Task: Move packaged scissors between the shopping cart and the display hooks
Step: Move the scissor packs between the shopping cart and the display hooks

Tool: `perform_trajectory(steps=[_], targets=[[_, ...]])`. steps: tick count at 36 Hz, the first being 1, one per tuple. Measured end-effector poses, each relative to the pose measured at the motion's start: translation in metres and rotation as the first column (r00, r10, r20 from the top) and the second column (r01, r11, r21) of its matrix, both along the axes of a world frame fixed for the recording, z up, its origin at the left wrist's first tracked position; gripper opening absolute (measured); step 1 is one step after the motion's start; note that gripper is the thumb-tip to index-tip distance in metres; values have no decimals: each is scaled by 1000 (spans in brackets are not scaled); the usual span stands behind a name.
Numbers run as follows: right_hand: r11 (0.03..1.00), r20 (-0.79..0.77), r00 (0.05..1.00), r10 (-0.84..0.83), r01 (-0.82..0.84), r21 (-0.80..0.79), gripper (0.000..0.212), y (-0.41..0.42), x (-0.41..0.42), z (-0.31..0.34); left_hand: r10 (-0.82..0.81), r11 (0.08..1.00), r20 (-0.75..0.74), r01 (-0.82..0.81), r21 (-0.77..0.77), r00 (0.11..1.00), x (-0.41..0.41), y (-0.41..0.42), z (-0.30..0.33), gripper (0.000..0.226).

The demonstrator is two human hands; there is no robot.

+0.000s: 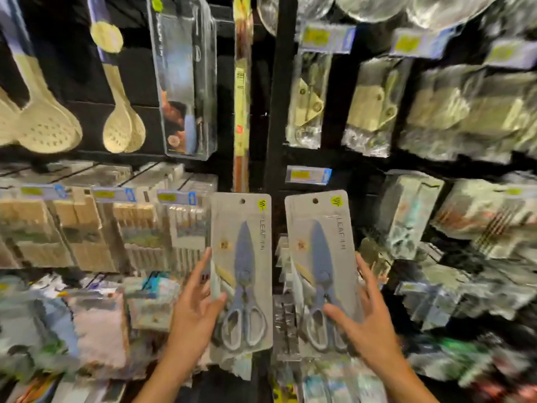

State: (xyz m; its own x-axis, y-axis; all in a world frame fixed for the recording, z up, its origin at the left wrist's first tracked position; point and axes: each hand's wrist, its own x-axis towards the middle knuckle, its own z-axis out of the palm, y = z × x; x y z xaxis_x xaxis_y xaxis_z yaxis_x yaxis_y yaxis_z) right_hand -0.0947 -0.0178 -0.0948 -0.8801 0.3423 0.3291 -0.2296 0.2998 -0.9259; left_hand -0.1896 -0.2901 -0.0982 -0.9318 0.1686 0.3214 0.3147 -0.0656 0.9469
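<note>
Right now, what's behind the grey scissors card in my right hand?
Behind the right grey scissors card, a black upright panel and blurred clear-wrapped packets show around its edges. Whatever lies directly behind it, including any hook, is covered.

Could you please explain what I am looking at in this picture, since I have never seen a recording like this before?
There is no machine here. A person wears a wide-angle camera on the head, so the single picture looks forward and down at their own two bare hands in front of a shop display wall.

The left hand holds one pack of scissors upright by its edge, thumb on the front. The right hand holds a second, matching pack the same way. Each card has a hanging hole at the top.

Behind hang other goods: pale slotted spoons upper left, a boxed utensil, and yellow price tags. Much of the rest is blurred. No shopping cart shows.
</note>
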Motion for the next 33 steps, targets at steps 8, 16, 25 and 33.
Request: perform_trajectory(steps=[8, 16, 25, 33], targets=[[995, -19, 994, -104, 104, -3, 90, 77, 51, 12, -111, 989, 15, 109, 105, 994, 21, 85, 15, 76], [982, -52, 981, -185, 182, -52, 96, 181, 95, 6, -154, 982, 12, 151, 113, 988, 46, 201, 21, 77], [976, -53, 978, -203, 198, -91, 97, 274, 106, -3, -180, 981, 45, 175, 88, 983, 64, 286, 23, 85], [979, -34, 984, -173, 169, -110, 98, 307, 77, -17, -167, 984, 42, 165, 64, 985, 50, 312, 28, 82]])
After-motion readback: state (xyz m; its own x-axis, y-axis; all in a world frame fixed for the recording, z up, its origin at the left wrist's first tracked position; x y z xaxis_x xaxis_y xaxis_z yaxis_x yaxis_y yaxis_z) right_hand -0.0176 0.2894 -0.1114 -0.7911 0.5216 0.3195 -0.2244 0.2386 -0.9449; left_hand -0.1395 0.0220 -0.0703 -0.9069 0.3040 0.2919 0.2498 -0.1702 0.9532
